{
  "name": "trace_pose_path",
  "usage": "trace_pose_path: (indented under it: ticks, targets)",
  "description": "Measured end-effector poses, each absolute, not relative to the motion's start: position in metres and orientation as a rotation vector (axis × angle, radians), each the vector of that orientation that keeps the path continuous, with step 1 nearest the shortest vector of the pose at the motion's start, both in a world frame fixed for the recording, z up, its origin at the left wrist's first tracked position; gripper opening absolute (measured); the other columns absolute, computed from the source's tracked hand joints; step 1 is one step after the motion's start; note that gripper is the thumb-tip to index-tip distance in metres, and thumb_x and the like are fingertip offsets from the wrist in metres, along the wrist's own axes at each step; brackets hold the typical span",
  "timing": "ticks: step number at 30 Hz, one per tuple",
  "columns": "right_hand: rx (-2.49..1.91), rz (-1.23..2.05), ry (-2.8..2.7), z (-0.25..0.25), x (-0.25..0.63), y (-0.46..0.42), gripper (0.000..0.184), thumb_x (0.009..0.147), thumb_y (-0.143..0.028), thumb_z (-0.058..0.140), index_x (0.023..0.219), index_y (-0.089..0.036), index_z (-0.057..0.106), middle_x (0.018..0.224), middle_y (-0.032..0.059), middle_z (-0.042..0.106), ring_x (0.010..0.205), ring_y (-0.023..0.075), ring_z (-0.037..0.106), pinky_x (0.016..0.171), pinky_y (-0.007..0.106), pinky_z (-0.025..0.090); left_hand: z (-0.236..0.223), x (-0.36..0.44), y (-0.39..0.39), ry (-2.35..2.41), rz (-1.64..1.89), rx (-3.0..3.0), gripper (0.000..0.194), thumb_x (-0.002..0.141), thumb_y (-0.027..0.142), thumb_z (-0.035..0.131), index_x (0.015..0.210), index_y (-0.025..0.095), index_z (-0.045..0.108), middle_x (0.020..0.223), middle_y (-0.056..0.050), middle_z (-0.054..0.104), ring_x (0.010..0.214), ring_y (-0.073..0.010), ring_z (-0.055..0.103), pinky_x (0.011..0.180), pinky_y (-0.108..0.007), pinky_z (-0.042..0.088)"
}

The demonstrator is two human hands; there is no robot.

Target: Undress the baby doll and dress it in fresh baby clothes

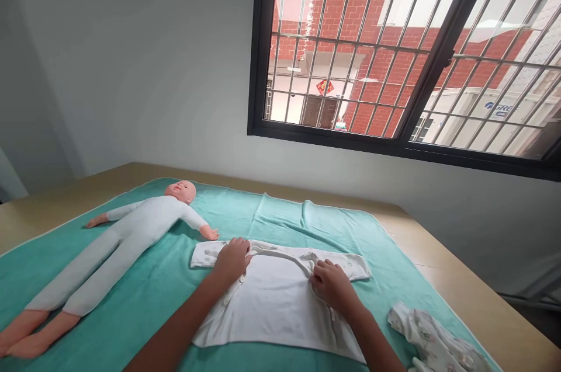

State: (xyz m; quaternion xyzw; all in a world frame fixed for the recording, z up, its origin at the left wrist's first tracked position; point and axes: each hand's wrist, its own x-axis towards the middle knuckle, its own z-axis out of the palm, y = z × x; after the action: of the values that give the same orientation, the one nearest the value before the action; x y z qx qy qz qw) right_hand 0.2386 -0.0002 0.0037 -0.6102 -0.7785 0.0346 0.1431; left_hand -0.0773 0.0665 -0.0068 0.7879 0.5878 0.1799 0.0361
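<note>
A white baby shirt (276,302) with a small print on its sleeves lies spread out on a green cloth (144,308), its front opened. My left hand (234,258) has its fingers closed on the shirt's left front edge, just above a row of buttons. On the other front edge, the fingers of my right hand (331,281) are curled round the fabric near the neckline. To the left a baby doll (144,223) in a white cloth body lies on its back, one arm reaching toward the shirt's sleeve.
A crumpled printed garment (438,337) lies at the lower right of the cloth. Under the cloth is a wooden table (464,284), its back edge near a grey wall (144,56). Above it is a barred window (350,51) with a black frame.
</note>
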Motion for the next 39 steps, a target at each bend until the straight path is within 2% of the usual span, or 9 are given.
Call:
trace_pose_path:
  ticks: [3,8,14,20,23,26,30,34,39]
  targets:
    - [-1.787,0.103,-2.174,0.007,0.241,0.013,0.023,0.094,-0.03,0.046,0.074,-0.021,0.053,0.086,0.0014,0.065,0.08,0.0167,0.058,0.069,0.027,0.032,-0.003,-0.076,0.078,1.875,0.526,2.336,0.011,0.088,0.025,0.05,0.081,0.021,0.057,0.083,-0.002,0.064,0.08,-0.019,0.059,0.063,-0.028,0.034]
    - [-1.958,0.075,-1.928,0.001,0.245,0.042,0.033,0.1,-0.041,0.03,0.078,-0.023,0.046,0.066,-0.0006,0.059,0.059,0.0162,0.05,0.056,0.027,0.025,-0.001,-0.072,0.097,1.984,0.556,2.191,0.014,0.092,0.029,0.041,0.087,0.022,0.052,0.087,-0.001,0.066,0.077,-0.0174,0.06,0.058,-0.027,0.029]
    - [-2.048,0.03,-1.737,-0.02,0.242,0.062,0.034,0.101,-0.044,0.025,0.082,-0.024,0.044,0.07,0.0006,0.062,0.063,0.0171,0.054,0.056,0.027,0.023,-0.016,-0.067,0.106,2.083,0.552,2.115,0.018,0.094,0.032,0.038,0.091,0.022,0.053,0.085,-0.004,0.067,0.076,-0.0199,0.062,0.06,-0.028,0.032]
    - [-2.032,-0.018,-1.706,-0.033,0.244,0.063,0.035,0.101,-0.044,0.025,0.083,-0.023,0.046,0.067,-0.0002,0.059,0.06,0.0169,0.052,0.055,0.027,0.024,-0.017,-0.059,0.098,2.056,0.606,2.291,0.023,0.096,0.026,0.034,0.102,0.017,0.055,0.1,-0.011,0.063,0.095,-0.0265,0.059,0.075,-0.035,0.04]
    - [-1.938,-0.082,-1.771,-0.03,0.24,0.062,0.031,0.101,-0.04,0.029,0.086,-0.022,0.05,0.08,0.003,0.062,0.069,0.0178,0.055,0.061,0.027,0.031,-0.01,-0.047,0.087,1.845,0.615,2.505,0.024,0.093,0.017,0.038,0.108,0.018,0.057,0.111,-0.012,0.061,0.108,-0.0274,0.054,0.089,-0.039,0.04]
    - [-1.79,-0.137,-1.88,-0.024,0.234,0.064,0.023,0.099,-0.033,0.037,0.093,-0.02,0.055,0.099,0.0071,0.063,0.091,0.0208,0.057,0.078,0.03,0.038,-0.01,-0.031,0.074,1.526,0.579,2.708,0.029,0.09,0.012,0.042,0.11,0.022,0.06,0.125,-0.007,0.059,0.119,-0.0228,0.05,0.101,-0.037,0.037]
    - [-1.639,-0.163,-1.974,-0.013,0.218,0.058,0.021,0.096,-0.025,0.043,0.109,-0.02,0.058,0.122,0.0108,0.06,0.112,0.025,0.053,0.094,0.038,0.039,-0.025,-0.018,0.067,1.308,0.506,2.793,0.036,0.095,0.029,0.046,0.13,0.026,0.053,0.149,-0.006,0.044,0.139,-0.0248,0.035,0.113,-0.046,0.03]
    - [-1.41,0.034,-2.239,0.0,0.192,0.027,0.022,0.095,-0.026,0.048,0.112,-0.023,0.062,0.12,0.0082,0.064,0.111,0.0245,0.057,0.1,0.042,0.042,-0.027,-0.019,0.068,1.318,0.415,2.777,0.043,0.099,0.039,0.04,0.14,0.025,0.046,0.152,-0.01,0.04,0.144,-0.028,0.029,0.115,-0.054,0.025]
    - [-1.461,0.103,-2.377,-0.01,0.206,-0.042,0.047,0.088,-0.034,0.06,0.133,-0.024,0.054,0.142,0.009,0.053,0.133,0.0312,0.045,0.112,0.051,0.033,-0.011,-0.035,0.022,1.142,0.304,2.812,0.046,0.095,0.038,0.049,0.139,0.025,0.046,0.152,-0.009,0.041,0.143,-0.0301,0.03,0.114,-0.054,0.03]
